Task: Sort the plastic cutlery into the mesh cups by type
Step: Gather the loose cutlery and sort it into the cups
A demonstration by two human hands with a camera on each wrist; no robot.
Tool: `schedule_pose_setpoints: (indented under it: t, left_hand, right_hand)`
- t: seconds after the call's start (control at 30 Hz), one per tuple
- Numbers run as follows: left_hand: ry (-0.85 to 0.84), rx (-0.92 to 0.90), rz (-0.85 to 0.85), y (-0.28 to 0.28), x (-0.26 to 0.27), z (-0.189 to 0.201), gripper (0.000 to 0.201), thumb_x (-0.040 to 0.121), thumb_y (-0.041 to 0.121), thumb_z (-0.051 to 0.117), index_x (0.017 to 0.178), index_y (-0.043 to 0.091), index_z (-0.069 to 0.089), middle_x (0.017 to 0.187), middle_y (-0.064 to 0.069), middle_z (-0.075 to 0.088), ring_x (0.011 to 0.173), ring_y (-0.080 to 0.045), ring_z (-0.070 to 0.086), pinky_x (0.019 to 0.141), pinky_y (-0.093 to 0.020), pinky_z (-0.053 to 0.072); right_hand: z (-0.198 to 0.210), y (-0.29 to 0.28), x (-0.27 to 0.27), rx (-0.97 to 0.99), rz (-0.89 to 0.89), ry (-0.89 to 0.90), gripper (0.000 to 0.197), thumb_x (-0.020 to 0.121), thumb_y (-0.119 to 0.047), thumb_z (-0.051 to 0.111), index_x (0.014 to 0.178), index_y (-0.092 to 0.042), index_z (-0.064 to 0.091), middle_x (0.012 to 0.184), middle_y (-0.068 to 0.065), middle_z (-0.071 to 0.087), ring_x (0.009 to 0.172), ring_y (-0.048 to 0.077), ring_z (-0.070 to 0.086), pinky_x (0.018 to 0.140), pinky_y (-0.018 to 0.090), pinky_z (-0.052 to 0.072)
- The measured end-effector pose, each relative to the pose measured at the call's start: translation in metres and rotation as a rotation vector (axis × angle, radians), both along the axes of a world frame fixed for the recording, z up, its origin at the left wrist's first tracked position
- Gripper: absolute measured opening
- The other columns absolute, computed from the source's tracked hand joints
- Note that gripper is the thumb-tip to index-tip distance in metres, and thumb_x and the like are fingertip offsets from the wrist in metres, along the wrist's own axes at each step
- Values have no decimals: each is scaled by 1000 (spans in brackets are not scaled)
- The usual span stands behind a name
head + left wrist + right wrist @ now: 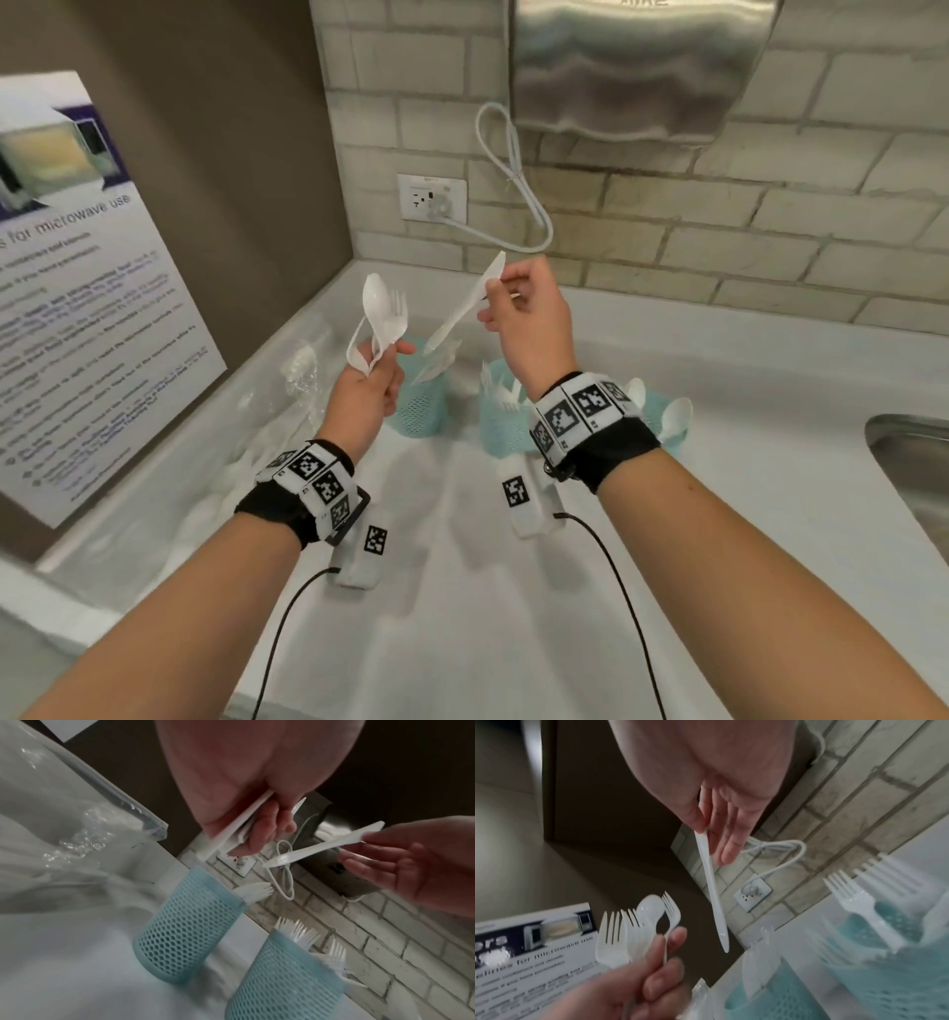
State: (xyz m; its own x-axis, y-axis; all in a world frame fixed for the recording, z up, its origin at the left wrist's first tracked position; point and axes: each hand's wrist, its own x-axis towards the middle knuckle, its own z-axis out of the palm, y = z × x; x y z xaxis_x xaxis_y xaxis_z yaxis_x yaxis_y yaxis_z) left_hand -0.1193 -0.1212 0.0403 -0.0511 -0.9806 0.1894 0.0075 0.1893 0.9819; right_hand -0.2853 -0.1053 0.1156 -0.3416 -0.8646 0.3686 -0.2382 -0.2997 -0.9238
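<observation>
My left hand (377,362) grips a bunch of white plastic forks and a spoon (382,316) by the handles, heads up, above the counter; the right wrist view shows the same bunch (639,925). My right hand (513,303) pinches a white plastic knife (464,308) by its handle between thumb and fingers, blade slanting down over the left blue mesh cup (422,395), which holds knives. The knife (321,846) also shows in the left wrist view. A middle mesh cup (500,416) holds forks (298,931). A third cup (667,411) at the right holds spoons.
A clear plastic bag (303,360) lies crumpled on the white counter (462,591) at the left. A microwave sign (87,288) leans on the left wall. A wall outlet (432,198) with a looped cord, a steel dispenser (637,61) and a sink edge (909,462) are nearby.
</observation>
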Motion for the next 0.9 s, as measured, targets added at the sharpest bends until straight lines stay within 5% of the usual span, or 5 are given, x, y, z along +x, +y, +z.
schedule_pose_setpoints:
  t: [0.1, 0.3, 0.53, 0.67, 0.9]
  left_hand:
    - [17, 6, -73, -4, 4, 3, 25, 102, 24, 37, 89, 23, 58, 51, 10, 32, 45, -6, 23, 47, -23, 18]
    - [110, 26, -246, -9, 1, 3, 25, 91, 35, 41, 96, 17, 58, 56, 5, 32, 47, -8, 23, 44, -17, 23]
    - [148, 106, -328, -8, -20, 11, 19, 96, 31, 44, 93, 14, 52, 53, 4, 38, 44, -7, 25, 39, -16, 24]
    - [21, 47, -271, 0, -36, 21, 25, 102, 26, 36, 116, 13, 52, 66, -6, 56, 44, -13, 39, 39, -21, 34]
    - [-277, -72, -30, 1, -53, 25, 21, 101, 24, 38, 105, 17, 57, 81, 6, 54, 62, -8, 48, 49, -20, 44]
  right_hand:
    - [-13, -21, 15, 82, -5, 194, 3, 91, -21, 57, 91, -19, 54, 88, -4, 63, 79, 17, 61, 77, 33, 50]
    - [-38, -34, 20, 152, -2, 364, 27, 94, -29, 50, 116, -22, 64, 114, -2, 64, 115, 19, 40, 101, 31, 37]
    - [-31, -24, 21, 174, 271, 184, 24, 94, -24, 52, 76, -14, 65, 73, 2, 65, 71, 14, 63, 76, 34, 50]
    - [-16, -18, 9, 148, 152, -49, 23, 101, -16, 35, 100, -13, 58, 83, 4, 67, 62, 3, 61, 58, 11, 45]
    - [-3, -5, -8, 29, -15, -28, 23, 102, -22, 31, 107, -24, 54, 69, -7, 65, 78, 14, 60, 82, 35, 47]
